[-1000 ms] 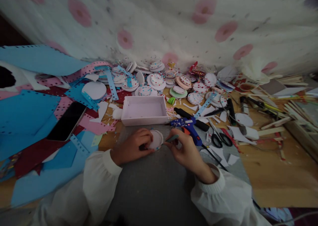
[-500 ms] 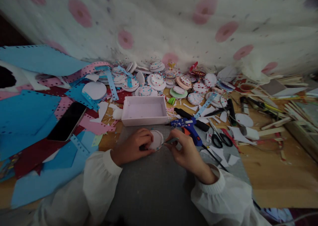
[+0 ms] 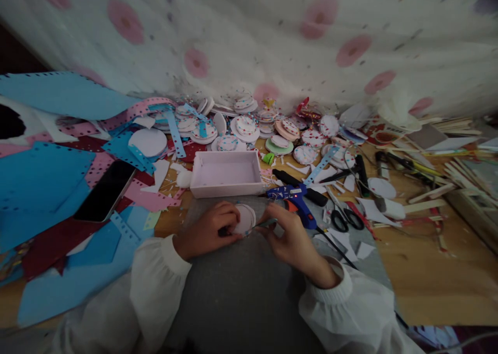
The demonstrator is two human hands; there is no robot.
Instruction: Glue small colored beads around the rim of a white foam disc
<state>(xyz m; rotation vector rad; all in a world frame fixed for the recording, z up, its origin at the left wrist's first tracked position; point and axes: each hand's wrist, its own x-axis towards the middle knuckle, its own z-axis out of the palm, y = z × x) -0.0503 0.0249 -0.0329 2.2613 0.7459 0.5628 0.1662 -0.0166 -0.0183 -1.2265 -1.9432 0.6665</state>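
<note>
Tray: white box (image 3: 226, 173), open side up, at the middle of the table (image 3: 428, 271).
Glue gun: blue (image 3: 295, 198), just right of the box.
Scissors: black-handled (image 3: 345, 218), right of the glue gun.
Phone: dark (image 3: 104, 189), lying on blue and pink paper sheets (image 3: 42, 178).
Discs: decorated rounds (image 3: 249, 126) piled by the curtain (image 3: 249, 38).
Sticks: wooden (image 3: 462, 175), far right.

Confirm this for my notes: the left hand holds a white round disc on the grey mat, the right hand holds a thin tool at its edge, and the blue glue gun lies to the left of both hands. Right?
Not quite. The head view shows the blue glue gun lying right of the hands, beside the right hand. The rest stands: the left hand holds the white round disc on the grey mat, thin tool at its edge.
</note>
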